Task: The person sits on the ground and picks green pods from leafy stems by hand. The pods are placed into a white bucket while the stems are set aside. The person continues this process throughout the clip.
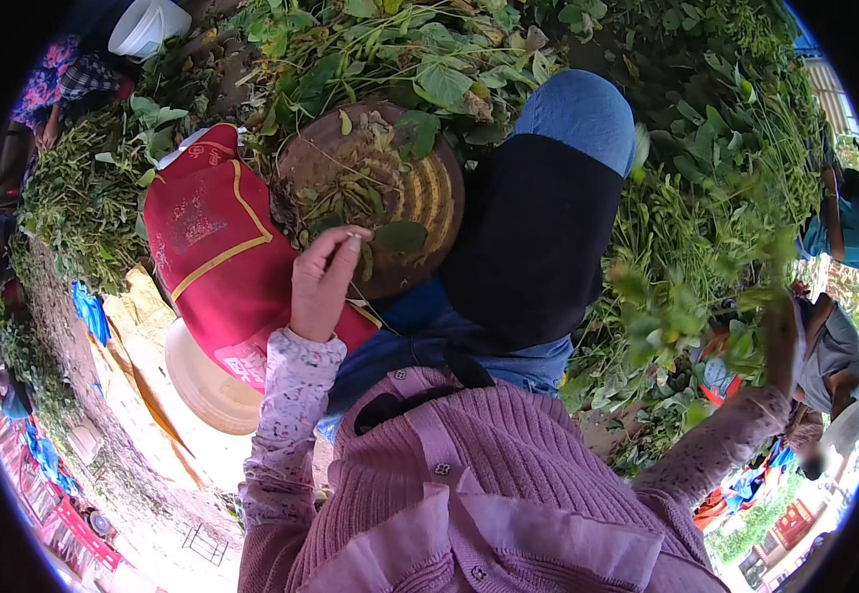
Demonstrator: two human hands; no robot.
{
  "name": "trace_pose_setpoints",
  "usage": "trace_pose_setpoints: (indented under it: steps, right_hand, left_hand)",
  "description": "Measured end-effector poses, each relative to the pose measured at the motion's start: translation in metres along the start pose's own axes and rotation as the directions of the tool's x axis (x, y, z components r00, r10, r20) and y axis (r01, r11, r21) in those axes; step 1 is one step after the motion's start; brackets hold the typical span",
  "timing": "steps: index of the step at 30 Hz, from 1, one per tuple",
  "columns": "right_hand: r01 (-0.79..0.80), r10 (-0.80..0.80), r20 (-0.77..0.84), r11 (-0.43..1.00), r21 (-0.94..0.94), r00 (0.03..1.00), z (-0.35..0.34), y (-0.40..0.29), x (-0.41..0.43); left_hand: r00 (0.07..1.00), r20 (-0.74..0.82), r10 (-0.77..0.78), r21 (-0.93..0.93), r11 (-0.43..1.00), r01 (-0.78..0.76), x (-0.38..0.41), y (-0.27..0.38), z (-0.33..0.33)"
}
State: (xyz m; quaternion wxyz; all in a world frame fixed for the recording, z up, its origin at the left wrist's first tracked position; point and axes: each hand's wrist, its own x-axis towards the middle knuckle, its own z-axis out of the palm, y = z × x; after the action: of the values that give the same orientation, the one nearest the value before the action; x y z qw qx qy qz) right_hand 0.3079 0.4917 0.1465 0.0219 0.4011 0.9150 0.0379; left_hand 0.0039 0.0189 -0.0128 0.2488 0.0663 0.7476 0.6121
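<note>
My left hand (328, 280) is above the near edge of a round, brown, ridged container (429, 200), thumb and forefinger pinched together; a small pale bit shows at their tips, too small to name. Green pods (355, 196) and loose leaves lie in the container between my knees. My right hand (783, 337), blurred, is stretched far out to the right by a blurred leafy green plant (651, 304); its fingers are hard to make out, and I cannot tell how it holds the plant. A red cloth (214, 222) covers my left knee, a black one (537, 237) my right.
Heaps of leafy pod plants (399, 52) lie ahead and to the right. A pile of pods (85, 200) and a white bucket (149, 30) are at the left. A pale round lid or basin (207, 378) sits beside my left leg. Other people sit at both sides.
</note>
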Motion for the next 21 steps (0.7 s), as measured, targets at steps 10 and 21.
trace_pose_setpoints:
  steps: [10, 21]
  right_hand:
    - [0.226, -0.488, -0.249, -0.106, 0.968, 0.837, 0.027, -0.347, -0.05]
    - [0.495, -0.841, -0.011, 0.308, 0.812, 0.541, 0.083, -0.358, -0.066]
  left_hand:
    - [0.887, 0.44, 0.14, -0.38, 0.924, 0.043, -0.026, 0.055, 0.037]
    - [0.999, 0.02, -0.039, -0.372, 0.927, 0.044, -0.026, 0.047, -0.026]
